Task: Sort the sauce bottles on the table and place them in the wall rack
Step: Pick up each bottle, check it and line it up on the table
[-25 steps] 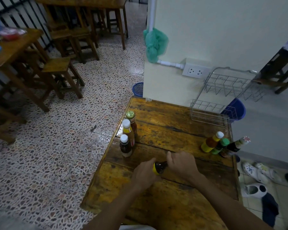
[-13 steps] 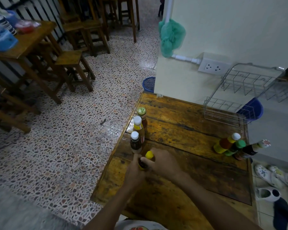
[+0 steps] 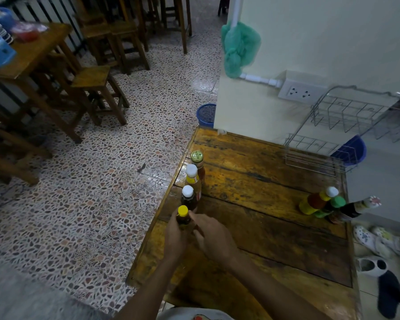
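A dark sauce bottle with a yellow cap [image 3: 183, 215] stands upright at the left edge of the wooden table [image 3: 263, 204]. My left hand [image 3: 174, 236] is wrapped around its body. My right hand [image 3: 214, 236] touches it from the right with fingers spread. Behind it stands a row of three bottles: a dark one with a white cap [image 3: 188, 196], an orange one with a white cap [image 3: 192, 179] and one with a gold lid [image 3: 198, 159]. Three more bottles [image 3: 323, 203] cluster at the table's right edge. The wire wall rack [image 3: 340, 125] hangs empty on the wall at the back right.
A wall socket [image 3: 297, 91] and a green net bag [image 3: 237, 49] hang on the wall left of the rack. A blue basket [image 3: 351, 150] sits behind the rack. Another blue basket [image 3: 206, 114] is on the floor. Wooden stools [image 3: 95, 88] stand left; shoes [image 3: 376, 241] lie right.
The yellow-capped bottle went from lying on its side between my hands at the table's middle to standing upright at the left edge, at the near end of the row.
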Demonstrator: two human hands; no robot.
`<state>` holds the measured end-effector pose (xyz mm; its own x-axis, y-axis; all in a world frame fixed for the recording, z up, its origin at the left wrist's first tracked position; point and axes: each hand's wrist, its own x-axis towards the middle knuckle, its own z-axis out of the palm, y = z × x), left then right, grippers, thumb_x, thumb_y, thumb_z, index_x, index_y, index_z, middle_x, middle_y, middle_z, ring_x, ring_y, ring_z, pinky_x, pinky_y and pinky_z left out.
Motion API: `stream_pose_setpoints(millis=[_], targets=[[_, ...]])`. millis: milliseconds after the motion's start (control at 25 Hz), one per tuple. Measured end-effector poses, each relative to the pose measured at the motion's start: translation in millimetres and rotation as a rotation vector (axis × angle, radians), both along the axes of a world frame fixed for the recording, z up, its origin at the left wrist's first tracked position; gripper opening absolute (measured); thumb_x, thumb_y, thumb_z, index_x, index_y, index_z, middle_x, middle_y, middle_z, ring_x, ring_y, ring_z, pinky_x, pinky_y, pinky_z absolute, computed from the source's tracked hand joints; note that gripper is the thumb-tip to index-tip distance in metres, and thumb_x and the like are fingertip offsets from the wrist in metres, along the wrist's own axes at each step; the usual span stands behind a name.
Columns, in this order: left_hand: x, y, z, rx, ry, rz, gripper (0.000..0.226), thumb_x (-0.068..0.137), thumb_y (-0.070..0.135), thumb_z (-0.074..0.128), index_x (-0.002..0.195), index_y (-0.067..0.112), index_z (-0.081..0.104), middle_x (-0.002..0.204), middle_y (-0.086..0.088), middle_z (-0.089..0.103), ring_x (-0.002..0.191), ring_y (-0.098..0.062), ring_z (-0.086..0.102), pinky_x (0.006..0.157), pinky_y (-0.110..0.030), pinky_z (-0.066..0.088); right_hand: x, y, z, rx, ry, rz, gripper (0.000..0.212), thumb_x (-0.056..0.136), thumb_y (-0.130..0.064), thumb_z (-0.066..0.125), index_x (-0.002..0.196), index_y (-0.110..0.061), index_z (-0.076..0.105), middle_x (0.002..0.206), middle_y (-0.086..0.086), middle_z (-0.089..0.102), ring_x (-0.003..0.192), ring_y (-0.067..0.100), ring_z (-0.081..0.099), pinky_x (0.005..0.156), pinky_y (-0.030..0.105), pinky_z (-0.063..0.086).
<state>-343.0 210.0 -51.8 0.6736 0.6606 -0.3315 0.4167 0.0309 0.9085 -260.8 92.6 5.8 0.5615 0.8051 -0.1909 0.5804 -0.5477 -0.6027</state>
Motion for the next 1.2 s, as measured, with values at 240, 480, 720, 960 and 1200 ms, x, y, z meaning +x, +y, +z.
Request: stream_pose_setpoints(millis=[240,480,720,960,1200], targets=[[0.8,2.8,-6.5,0.089,0.075,-0.020,0.035,0.091,0.009,0.071,0.122,0.020,0.058,0.103,0.008,0.072,0.097,-0.015,0.070,0.073,-0.042,0.058,0.2,-1.1,0.2,-0.035,0.013,0.030,0.064,0.100,-0.021,0.056,0.159,-0.029,0.032,0.160,-0.007,0.040,0.137,0.021,0.047,0.104,0.039,0.049],[-0.9,4.2,-12.8,0.155,0.167,-0.047,0.041,0.082,0.014,0.079,0.114,0.017,0.054,0.096,0.001,0.070,0.086,-0.018,0.069,0.059,-0.033,0.050,-5.0,-9.4,-6.1,-0.059,0.017,0.055,0.064,0.100,-0.026,0.054,0.159,-0.032,0.028,0.164,-0.015,0.030,0.139,0.021,0.044,0.111,0.043,0.043],[-11.3,-6.1,-37.3,0.146,0.192,-0.008,0.042,0.066,0.032,0.084,0.099,0.025,0.058,0.096,-0.002,0.068,0.087,-0.019,0.068,0.069,-0.044,0.057,8.2,-40.8,-2.5,-0.041,0.009,-0.051,0.060,0.103,-0.032,0.052,0.158,-0.034,0.029,0.162,-0.012,0.035,0.142,0.017,0.041,0.111,0.037,0.044],[1.3,-80.5,-30.7,0.156,0.323,-0.133,0.031,0.082,0.027,0.084,0.089,0.019,0.055,0.082,-0.008,0.062,0.080,-0.028,0.063,0.076,-0.050,0.054,68.0,-146.9,20.6,-0.007,-0.098,-0.388,0.052,0.104,-0.036,0.053,0.153,-0.029,0.040,0.151,-0.005,0.049,0.135,0.015,0.049,0.099,0.032,0.051],[103.7,-166.3,5.3,0.147,0.146,-0.393,0.032,0.089,0.033,0.078,0.108,0.021,0.056,0.095,0.000,0.060,0.089,-0.017,0.062,0.070,-0.030,0.049,143.2,-249.3,60.0,-0.036,-0.308,-0.666,0.042,0.097,-0.027,0.060,0.138,-0.020,0.054,0.130,0.005,0.061,0.104,0.026,0.065,0.075,0.040,0.058]])
